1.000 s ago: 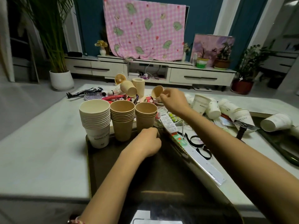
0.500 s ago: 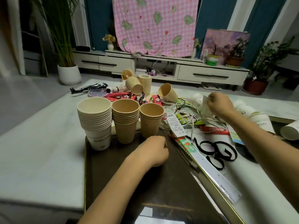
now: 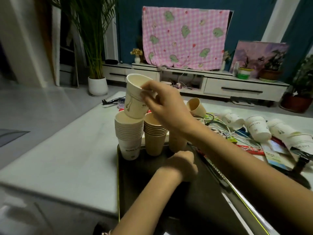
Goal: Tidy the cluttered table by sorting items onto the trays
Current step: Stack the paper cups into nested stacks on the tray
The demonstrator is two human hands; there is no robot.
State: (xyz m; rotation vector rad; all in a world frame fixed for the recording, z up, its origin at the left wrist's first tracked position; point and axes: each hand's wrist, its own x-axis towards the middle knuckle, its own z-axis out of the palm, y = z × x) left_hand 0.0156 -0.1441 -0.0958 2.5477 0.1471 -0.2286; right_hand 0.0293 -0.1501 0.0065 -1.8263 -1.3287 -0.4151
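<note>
Cup stacks (image 3: 129, 133) on tray (image 3: 140, 187), white cup (image 3: 133, 102) held

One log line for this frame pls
phase: stacking | right hand: grips white cup, tilted over white stack | left hand: fist on tray | pending: loose white cups right of tray

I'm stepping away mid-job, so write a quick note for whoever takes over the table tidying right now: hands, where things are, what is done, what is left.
Right hand grips a white paper cup, tilted, just above the white cup stack.
Left hand is a fist resting on the dark tray, with nothing visible in it.
Done: the white stack and two brown cup stacks stand at the tray's far end.
Left: nest the held cup, then probably gather the loose white cups lying on the table, the tipped brown cup, and the cables and packets.
</note>
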